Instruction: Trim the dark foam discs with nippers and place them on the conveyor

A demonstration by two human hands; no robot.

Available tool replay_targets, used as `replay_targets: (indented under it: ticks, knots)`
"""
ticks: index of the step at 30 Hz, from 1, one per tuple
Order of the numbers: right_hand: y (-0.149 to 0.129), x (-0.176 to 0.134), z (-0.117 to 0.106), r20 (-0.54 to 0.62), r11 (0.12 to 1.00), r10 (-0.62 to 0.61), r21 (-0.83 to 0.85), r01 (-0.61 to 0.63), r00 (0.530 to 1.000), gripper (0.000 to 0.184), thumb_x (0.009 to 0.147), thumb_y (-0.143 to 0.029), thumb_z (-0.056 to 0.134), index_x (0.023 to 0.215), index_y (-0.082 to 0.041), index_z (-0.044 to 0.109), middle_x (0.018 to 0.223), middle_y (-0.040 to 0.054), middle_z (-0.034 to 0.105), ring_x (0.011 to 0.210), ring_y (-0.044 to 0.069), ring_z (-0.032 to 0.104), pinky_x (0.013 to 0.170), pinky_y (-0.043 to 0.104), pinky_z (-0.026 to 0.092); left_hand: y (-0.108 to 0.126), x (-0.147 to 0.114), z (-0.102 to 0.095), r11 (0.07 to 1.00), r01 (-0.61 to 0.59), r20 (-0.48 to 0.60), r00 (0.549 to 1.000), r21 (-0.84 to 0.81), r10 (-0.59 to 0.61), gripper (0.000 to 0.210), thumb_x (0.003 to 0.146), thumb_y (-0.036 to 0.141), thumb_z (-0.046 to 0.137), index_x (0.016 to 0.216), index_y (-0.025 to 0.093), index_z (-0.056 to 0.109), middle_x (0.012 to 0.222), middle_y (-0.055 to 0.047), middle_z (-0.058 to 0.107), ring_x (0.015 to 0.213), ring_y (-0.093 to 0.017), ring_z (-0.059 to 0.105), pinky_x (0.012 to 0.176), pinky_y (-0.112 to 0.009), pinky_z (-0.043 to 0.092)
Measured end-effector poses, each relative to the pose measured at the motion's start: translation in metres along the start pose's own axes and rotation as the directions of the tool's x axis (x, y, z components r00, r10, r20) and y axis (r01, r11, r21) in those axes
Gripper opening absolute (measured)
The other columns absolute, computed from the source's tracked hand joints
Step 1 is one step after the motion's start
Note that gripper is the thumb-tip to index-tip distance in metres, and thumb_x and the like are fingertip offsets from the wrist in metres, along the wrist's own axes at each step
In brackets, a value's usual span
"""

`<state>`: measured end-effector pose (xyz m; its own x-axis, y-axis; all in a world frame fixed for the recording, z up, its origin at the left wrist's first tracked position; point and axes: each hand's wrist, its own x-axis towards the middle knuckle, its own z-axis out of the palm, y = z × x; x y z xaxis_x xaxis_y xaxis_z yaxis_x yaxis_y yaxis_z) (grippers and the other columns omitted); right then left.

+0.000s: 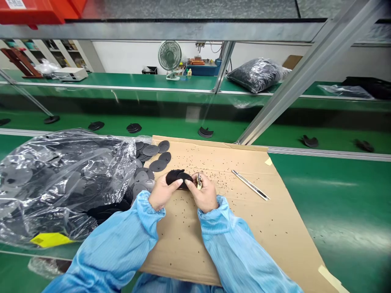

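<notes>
Above the cardboard sheet, my left hand (163, 193) pinches a few black rounded flat pieces (174, 176), fanned over each other. My right hand (205, 196) is closed around small nippers (199, 180) with a metal head and pale yellow handle. Its thumb also presses on the front black piece (185, 178). Fingers behind the pieces are hidden. Left of my hands, loose dark oval discs (158, 165) spill from a big clear plastic bag (70, 162) full of similar discs.
Tiny dark bits dot the cardboard (244, 240). A slim white-and-black tool (250, 185), perhaps a knife, lies to the right. Beyond is a green conveyor belt (168, 128) with spaced black parts (205, 132). A slanted metal post (284, 77) stands at right; a shelf (183, 28) hangs overhead.
</notes>
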<state>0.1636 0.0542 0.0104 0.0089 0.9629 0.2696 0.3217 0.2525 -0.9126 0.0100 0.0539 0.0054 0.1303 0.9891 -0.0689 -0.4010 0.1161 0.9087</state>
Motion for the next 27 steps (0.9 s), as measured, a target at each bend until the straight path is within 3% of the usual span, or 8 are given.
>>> replay_targets:
  ticks: [6, 11, 14, 20, 27]
  knots:
    - [0.0014, 0.0027, -0.0032, 0.038, 0.991, 0.034, 0.129, -0.038, 0.999, 0.021, 0.079, -0.037, 0.065, 0.075, -0.02, 0.055, 0.062, -0.0043, 0.049, 0.056, 0.011, 0.044, 0.054, 0.024, 0.037, 0.0018, 0.0, 0.0022, 0.992, 0.05, 0.063, 0.997, -0.118, -0.043, 0.037, 0.071, 0.027, 0.075, 0.105, 0.014, 0.067, 0.106, -0.011, 0.069, 0.102, -0.027, 0.063, 0.097, -0.047, 0.045]
    - [-0.0006, 0.0015, -0.0031, 0.051, 0.993, 0.019, 0.115, -0.024, 0.999, 0.021, 0.078, -0.037, 0.065, 0.075, -0.019, 0.055, 0.063, -0.0033, 0.05, 0.057, 0.012, 0.046, 0.056, 0.024, 0.04, 0.0026, -0.0015, 0.0041, 1.0, -0.009, 0.04, 0.999, 0.02, 0.008, 0.032, 0.072, 0.028, 0.074, 0.1, 0.013, 0.069, 0.104, -0.011, 0.069, 0.1, -0.025, 0.063, 0.096, -0.043, 0.046]
    - [-0.0028, 0.0002, -0.0032, 0.034, 0.995, 0.027, 0.099, -0.031, 0.999, 0.02, 0.078, -0.037, 0.065, 0.085, -0.019, 0.059, 0.071, -0.0003, 0.057, 0.063, 0.014, 0.052, 0.061, 0.027, 0.044, 0.0042, -0.003, 0.0052, 0.997, -0.008, 0.003, 1.0, 0.079, 0.008, 0.033, 0.071, 0.029, 0.074, 0.099, 0.013, 0.07, 0.103, -0.011, 0.069, 0.098, -0.025, 0.063, 0.094, -0.04, 0.047]
    - [-0.0022, 0.0027, -0.0056, 0.123, 0.973, 0.082, 0.205, -0.106, 0.989, 0.027, 0.073, -0.038, 0.07, 0.09, -0.019, 0.062, 0.08, 0.0034, 0.065, 0.072, 0.019, 0.059, 0.068, 0.032, 0.05, 0.0059, -0.0042, 0.0058, 0.998, 0.025, 0.018, 1.0, 0.053, -0.026, 0.035, 0.068, 0.031, 0.076, 0.097, 0.013, 0.07, 0.102, -0.012, 0.069, 0.097, -0.025, 0.063, 0.093, -0.041, 0.047]
    - [-0.008, 0.0016, -0.0035, 0.113, 0.924, 0.131, 0.346, -0.163, 0.985, 0.03, 0.068, -0.037, 0.074, 0.087, -0.019, 0.061, 0.075, 0.0014, 0.062, 0.066, 0.016, 0.057, 0.063, 0.028, 0.049, 0.0059, -0.0043, 0.0046, 0.999, 0.037, 0.05, 0.998, 0.009, -0.038, 0.028, 0.067, 0.027, 0.077, 0.09, 0.012, 0.071, 0.094, -0.01, 0.071, 0.089, -0.023, 0.065, 0.087, -0.04, 0.05]
